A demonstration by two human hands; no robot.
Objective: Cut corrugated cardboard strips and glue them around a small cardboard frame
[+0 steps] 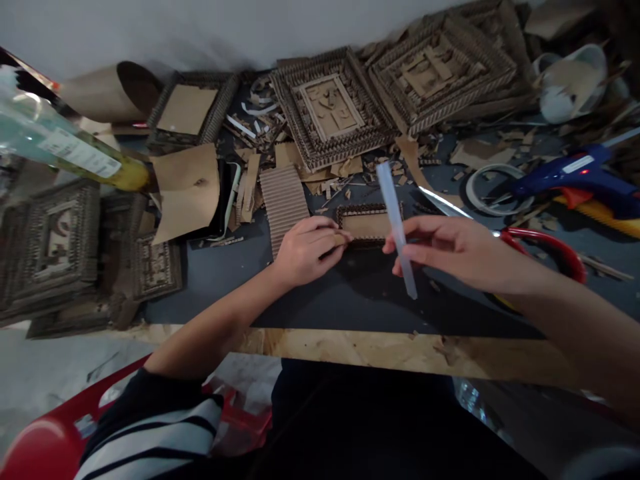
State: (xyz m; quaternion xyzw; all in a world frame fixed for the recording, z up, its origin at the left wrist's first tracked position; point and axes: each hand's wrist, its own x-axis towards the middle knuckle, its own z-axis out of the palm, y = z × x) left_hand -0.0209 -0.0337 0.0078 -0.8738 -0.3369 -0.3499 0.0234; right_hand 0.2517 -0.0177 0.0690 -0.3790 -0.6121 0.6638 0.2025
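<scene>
Translucent glue stick (pixel 397 227) at centre frame pinched in the right hand (pixel 450 252), left hand (pixel 306 250) gripping a small cardboard frame (pixel 365 225) flat on the dark bench (pixel 240 267) just beside it, blue glue gun (pixel 575 175) at right, red-handled scissors (pixel 545 247) behind the right hand, larger cardboard frames (pixel 330 107) along the top.

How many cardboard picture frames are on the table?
7, maybe more hidden: small brown corrugated cardboard frame under the left hand; three at the back; three stacked far left.

Dim, soft focus, edges warped (fisheye)
</scene>
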